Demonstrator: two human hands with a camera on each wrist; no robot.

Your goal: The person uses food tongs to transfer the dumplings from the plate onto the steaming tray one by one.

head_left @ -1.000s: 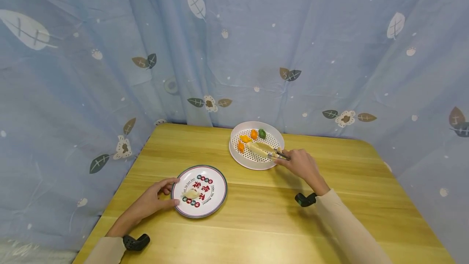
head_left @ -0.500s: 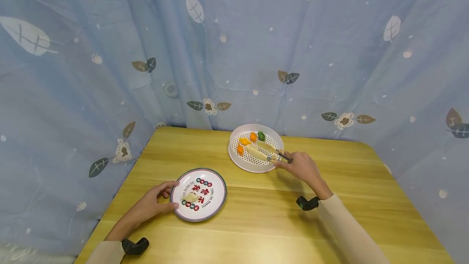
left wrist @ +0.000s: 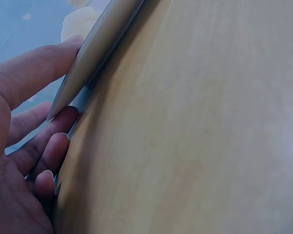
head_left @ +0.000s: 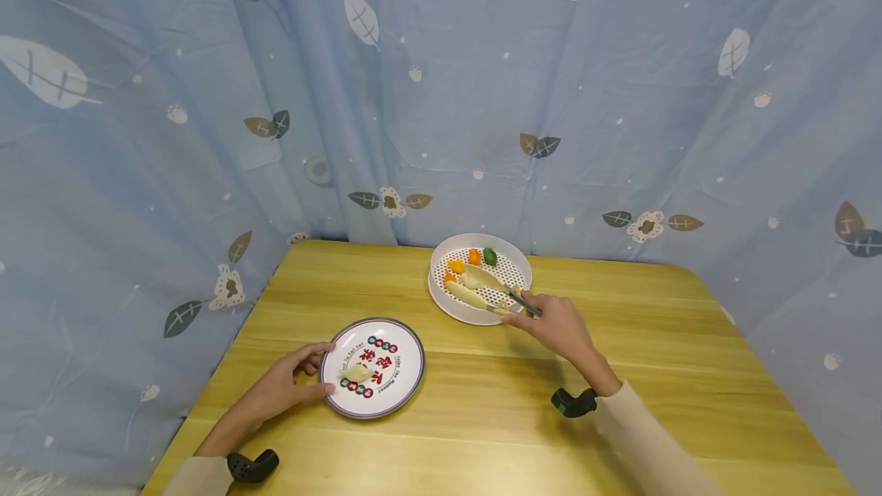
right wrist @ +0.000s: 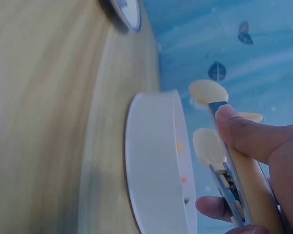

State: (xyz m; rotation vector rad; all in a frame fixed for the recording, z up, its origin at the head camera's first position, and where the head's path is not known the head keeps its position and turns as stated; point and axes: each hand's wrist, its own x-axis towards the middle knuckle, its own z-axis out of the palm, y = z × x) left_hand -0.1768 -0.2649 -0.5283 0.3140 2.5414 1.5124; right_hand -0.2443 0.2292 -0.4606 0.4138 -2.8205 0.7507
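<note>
Tongs [head_left: 491, 291] are gripped in the right hand [head_left: 555, 323], tips apart over the white tray [head_left: 441, 297] (orange and green pieces inside), while the plate [head_left: 406, 385] rim is pinched by the left hand [head_left: 284, 386], a dumpling [head_left: 357, 373] lying on it.

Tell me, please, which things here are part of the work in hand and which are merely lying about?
In use: tongs gripped by the right hand; white perforated tray with orange and green pieces; patterned plate, steadied by the left hand, bearing a pale piece.

Merely there: wooden table; blue leaf-print curtain.
</note>
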